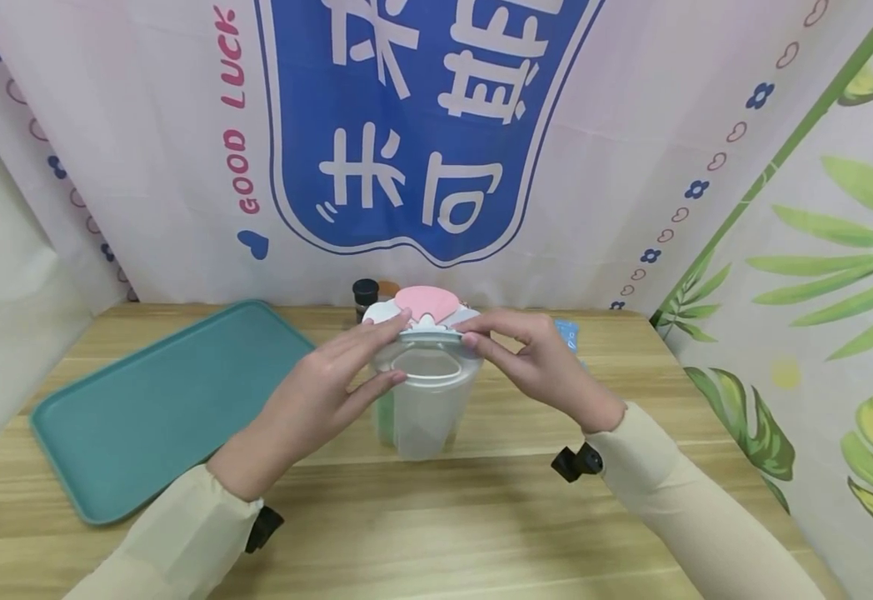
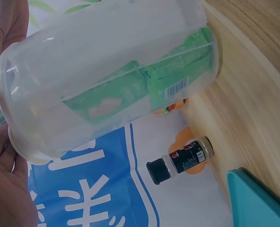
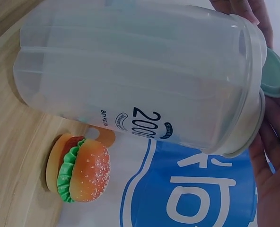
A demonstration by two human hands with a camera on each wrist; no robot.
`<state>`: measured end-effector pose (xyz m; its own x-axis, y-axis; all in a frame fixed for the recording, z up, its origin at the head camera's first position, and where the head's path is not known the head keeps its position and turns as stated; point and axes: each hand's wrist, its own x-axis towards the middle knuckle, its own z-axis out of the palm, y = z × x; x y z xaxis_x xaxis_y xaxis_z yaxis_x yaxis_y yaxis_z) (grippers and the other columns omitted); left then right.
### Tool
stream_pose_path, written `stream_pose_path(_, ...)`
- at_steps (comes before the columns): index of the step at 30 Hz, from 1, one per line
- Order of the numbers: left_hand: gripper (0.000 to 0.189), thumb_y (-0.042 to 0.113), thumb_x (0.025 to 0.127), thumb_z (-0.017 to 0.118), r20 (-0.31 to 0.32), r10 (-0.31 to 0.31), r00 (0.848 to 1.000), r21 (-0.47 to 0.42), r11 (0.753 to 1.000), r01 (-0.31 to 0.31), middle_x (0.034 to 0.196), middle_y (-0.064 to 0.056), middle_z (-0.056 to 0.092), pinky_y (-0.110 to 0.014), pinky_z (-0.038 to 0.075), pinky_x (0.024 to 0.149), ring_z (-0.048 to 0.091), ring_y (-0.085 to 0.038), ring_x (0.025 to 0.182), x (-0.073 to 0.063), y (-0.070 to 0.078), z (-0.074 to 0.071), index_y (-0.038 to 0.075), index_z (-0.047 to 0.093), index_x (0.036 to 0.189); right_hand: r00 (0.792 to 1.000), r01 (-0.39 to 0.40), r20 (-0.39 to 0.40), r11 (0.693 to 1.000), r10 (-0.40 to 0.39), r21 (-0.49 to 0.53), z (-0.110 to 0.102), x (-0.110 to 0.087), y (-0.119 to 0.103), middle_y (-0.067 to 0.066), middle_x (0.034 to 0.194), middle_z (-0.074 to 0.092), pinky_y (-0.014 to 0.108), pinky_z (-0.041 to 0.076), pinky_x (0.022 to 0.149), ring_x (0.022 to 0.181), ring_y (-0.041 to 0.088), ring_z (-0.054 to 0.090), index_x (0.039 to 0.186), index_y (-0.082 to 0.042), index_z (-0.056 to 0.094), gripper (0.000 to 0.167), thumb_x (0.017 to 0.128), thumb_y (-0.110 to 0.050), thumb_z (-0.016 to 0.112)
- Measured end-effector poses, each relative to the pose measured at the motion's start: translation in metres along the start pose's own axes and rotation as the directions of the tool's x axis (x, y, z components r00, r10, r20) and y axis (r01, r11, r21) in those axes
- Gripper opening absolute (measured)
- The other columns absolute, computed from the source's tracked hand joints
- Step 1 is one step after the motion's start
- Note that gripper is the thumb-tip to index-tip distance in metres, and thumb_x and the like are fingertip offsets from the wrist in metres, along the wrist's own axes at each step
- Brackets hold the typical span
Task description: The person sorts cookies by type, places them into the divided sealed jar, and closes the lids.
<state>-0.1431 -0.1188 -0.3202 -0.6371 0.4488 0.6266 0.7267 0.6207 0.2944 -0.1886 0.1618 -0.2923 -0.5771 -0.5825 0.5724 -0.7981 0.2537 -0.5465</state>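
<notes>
A clear plastic storage canister (image 1: pixel 427 417) stands upright on the table, with green packets (image 2: pixel 180 78) inside one side. Its lid carries a pink flap (image 1: pixel 425 303) at the back and a green flap (image 3: pixel 274 73) raised at the front, above an oval opening. My right hand (image 1: pixel 541 358) pinches the right end of that green flap between thumb and forefinger. On the other side, my left hand (image 1: pixel 324 383) holds the lid's left part, fingers over the top and thumb low by the opening's rim. "2000" is printed on the canister's wall in the right wrist view.
A teal tray (image 1: pixel 174 408) lies at the left of the wooden table. Behind the canister stand a black-capped seasoning bottle (image 2: pixel 180 160) and a toy hamburger (image 3: pixel 78 169). A blue packet (image 1: pixel 567 334) lies behind my right hand. A printed curtain (image 1: pixel 182 167) hangs at the back.
</notes>
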Motion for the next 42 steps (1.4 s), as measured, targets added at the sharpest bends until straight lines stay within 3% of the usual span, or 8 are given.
stream_pose_path(14,0.08,0.022,0.094,0.08,-0.001,-0.01,1.0,-0.044,0.999,0.01,0.151,-0.01,0.062,-0.052,0.053,0.115,0.06,-0.033,0.14,0.0,-0.002,-0.001,0.018,0.04,0.162,0.987,-0.138,-0.073,0.989,0.141,0.046,0.005,0.009,0.0,0.011,0.109,0.079,0.022,0.062,0.09,0.103,0.013,0.071,0.113,-0.002,0.077,0.016,0.102,-0.004,0.066)
stream_pose_path(24,0.079,0.021,0.094,0.08,-0.006,-0.003,1.0,-0.052,0.999,0.003,0.155,-0.01,0.059,-0.054,0.051,0.117,0.057,-0.034,0.143,-0.001,-0.005,0.0,0.019,0.04,0.163,0.974,-0.214,-0.047,0.97,0.22,0.111,0.002,0.013,-0.003,0.014,0.106,0.079,0.021,0.062,0.084,0.095,0.012,0.07,0.114,0.0,0.076,0.018,0.104,-0.007,0.063)
stream_pose_path(37,0.076,0.022,0.093,0.08,-0.002,0.0,1.0,-0.069,0.998,0.0,0.157,-0.008,0.057,-0.052,0.049,0.119,0.057,-0.032,0.144,0.0,-0.004,0.0,0.016,0.044,0.16,0.964,-0.262,-0.01,0.957,0.266,0.122,-0.006,0.012,-0.006,0.015,0.113,0.078,0.02,0.062,0.084,0.095,0.011,0.071,0.119,0.0,0.075,0.02,0.106,-0.008,0.061)
stream_pose_path(42,0.076,0.022,0.093,0.08,0.001,-0.011,1.0,-0.067,0.998,0.011,0.157,-0.008,0.057,-0.051,0.05,0.118,0.057,-0.032,0.144,0.0,-0.003,-0.001,0.016,0.045,0.16,0.958,-0.262,-0.062,0.946,0.278,0.193,-0.012,0.005,0.002,0.021,0.117,0.077,0.022,0.064,0.089,0.098,0.009,0.073,0.119,0.005,0.072,0.022,0.106,-0.007,0.059)
